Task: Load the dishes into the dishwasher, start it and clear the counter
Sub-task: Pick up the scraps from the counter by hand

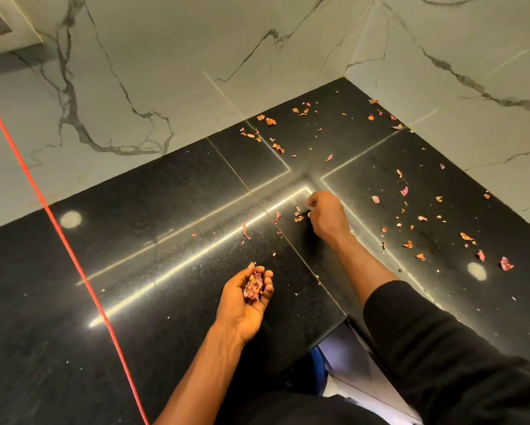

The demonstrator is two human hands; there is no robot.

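Observation:
Dry pink and orange peel scraps [416,219] lie scattered over the black stone counter [165,228], mostly toward the corner and the right side. My left hand [245,299] is palm up above the counter, cupped round a small heap of collected scraps [253,286]. My right hand [326,214] reaches further in, fingers curled and pinching at a few scraps [298,213] by the counter's seam. No dishes or dishwasher are in view.
White marble-patterned walls [165,72] meet at the corner behind the counter. A red cord [73,262] runs diagonally down the left side across wall and counter. Below the counter's inner edge, a white floor and something blue [318,360] show.

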